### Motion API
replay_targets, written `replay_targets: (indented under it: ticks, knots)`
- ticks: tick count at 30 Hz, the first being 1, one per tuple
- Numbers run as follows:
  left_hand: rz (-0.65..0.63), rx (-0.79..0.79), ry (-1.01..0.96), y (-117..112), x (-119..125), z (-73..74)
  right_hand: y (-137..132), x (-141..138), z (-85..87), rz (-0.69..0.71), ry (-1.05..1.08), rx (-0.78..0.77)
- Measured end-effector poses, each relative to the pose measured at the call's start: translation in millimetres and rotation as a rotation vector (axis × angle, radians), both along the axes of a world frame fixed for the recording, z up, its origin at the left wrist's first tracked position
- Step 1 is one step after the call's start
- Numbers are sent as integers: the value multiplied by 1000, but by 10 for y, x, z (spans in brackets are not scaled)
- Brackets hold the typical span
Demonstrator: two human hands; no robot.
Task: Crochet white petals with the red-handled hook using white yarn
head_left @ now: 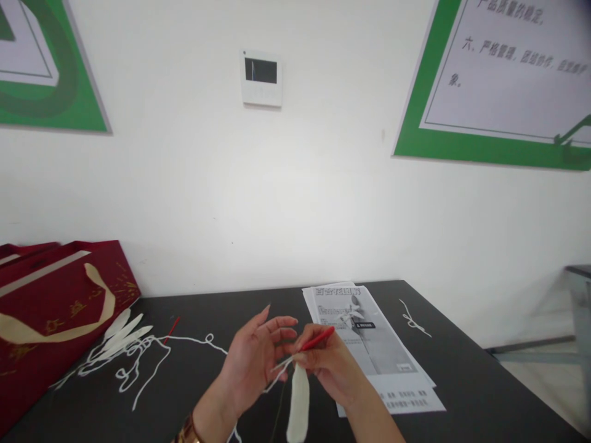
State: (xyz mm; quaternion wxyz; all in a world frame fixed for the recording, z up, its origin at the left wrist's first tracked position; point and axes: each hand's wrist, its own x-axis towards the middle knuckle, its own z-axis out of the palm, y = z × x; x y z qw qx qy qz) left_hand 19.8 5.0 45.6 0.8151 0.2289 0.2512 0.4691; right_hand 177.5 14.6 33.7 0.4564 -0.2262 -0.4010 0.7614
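My right hand (323, 360) pinches a red-handled crochet hook (318, 338) together with the top of a white crocheted petal (298, 403), which hangs below the fingers. Close beside it on the left, my left hand (252, 357) is turned palm up with its fingers apart. White yarn (276, 383) runs from the petal's top past the left fingers and down behind that wrist. A thin dark strand (277, 409) also hangs below the hands. Whether the left fingers touch the yarn is hard to make out.
Finished white petals (122, 335), loose yarn (133, 366) and a thin red stick (172, 330) lie at the left by a dark red gift bag (69, 301). Printed sheets (383, 344) lie behind my right hand. A yarn scrap (410, 320) sits on the black table (480, 394).
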Motion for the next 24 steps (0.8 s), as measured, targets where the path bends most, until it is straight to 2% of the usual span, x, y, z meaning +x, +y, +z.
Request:
replay_targets:
  ticks: [3, 4, 6, 8, 10, 12, 13, 14, 17, 19, 21, 24]
  knots:
    - [-48, -18, -97, -40, -182, -2, 17, -2, -21, -34, 6, -26]
    - [-10, -6, -242, -66, -243, 17, 19, -11, -27, -35, 7, -28]
    - [157, 38, -515, -123, -305, 74, 17, -35, -36, -34, 9, -27]
    - [319, 88, -612, -153, -279, 133, 11, -59, -47, -35, 12, -16]
    - [439, 175, -443, -131, -205, 164, 8, -72, -61, -37, 7, 3]
    - [492, 322, -72, -65, -146, 149, 8, -74, -78, -36, -1, 28]
    - [479, 405, 170, -24, -140, 124, 11, -71, -85, -37, -3, 36]
    - [404, 402, 256, 16, -154, 90, 14, -67, -91, -38, -3, 42]
    - [177, 354, 356, 108, -280, -34, 25, -59, -93, -43, 6, 46]
    - [16, 306, 366, 131, -361, -105, 27, -66, -89, -50, 14, 51]
    - [-71, 254, 313, 124, -375, -151, 22, -83, -89, -59, 19, 65]
    - [-46, 187, 188, 73, -257, -178, 18, -114, -106, -72, 21, 95]
